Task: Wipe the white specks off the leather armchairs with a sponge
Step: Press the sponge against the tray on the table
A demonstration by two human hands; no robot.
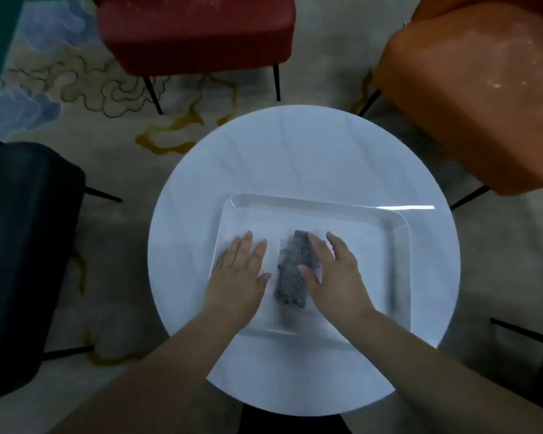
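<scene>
Patterned rug (pixel 76 89) underfoot, round white table (pixel 295 158) in the middle, chairs ringed around it. Left to right: dark armchair (pixel 29 245) at the left edge, no specks I can make out on it; red armchair (pixel 195 36) top centre with a faint white dusting on the seat; orange armchair (pixel 477 89) on the right, clearly speckled white.

On the table: white square tray (pixel 398 233). Left hand (pixel 239 277) lies open and flat on the tray, holding nothing. Grey sponge (pixel 290 277) lies in the tray between the hands. Right hand (pixel 336 277) rests on the sponge's right side, fingers spread, thumb over its top; not closed around it yet.

Step looks like pickup: no wiping started, specks all in place. Next move calls for the right hand to close on the sponge, lift it clear of the tray rim, then go to a speckled seat. Orange one looks the dirtiest.
</scene>
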